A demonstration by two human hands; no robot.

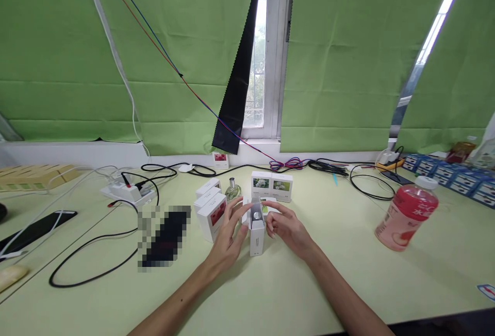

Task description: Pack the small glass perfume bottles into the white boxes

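Note:
A small white box (257, 242) stands upright in front of me with its top open. Inside its mouth a round silver cap shows, the top of a bottle whose body is hidden. My left hand (229, 237) is at the box's left side, thumb and fingers bent against its upper edge and flap. From the right, my right hand (291, 229) reaches its index finger to the top edge, the other fingers curled by the side. Behind them are a glass perfume bottle (232, 190), a white box with a red flower picture (212, 218), and boxes with white flower pictures (271, 187).
A pink-labelled drink bottle (408, 215) stands at the right. Blue boxes (456, 179) line the far right. Left lie a blurred-out dark object (166, 236), a phone (38, 230), a power strip (127, 191) and looping black cables. Yellow boxes (36, 176) sit at the back left.

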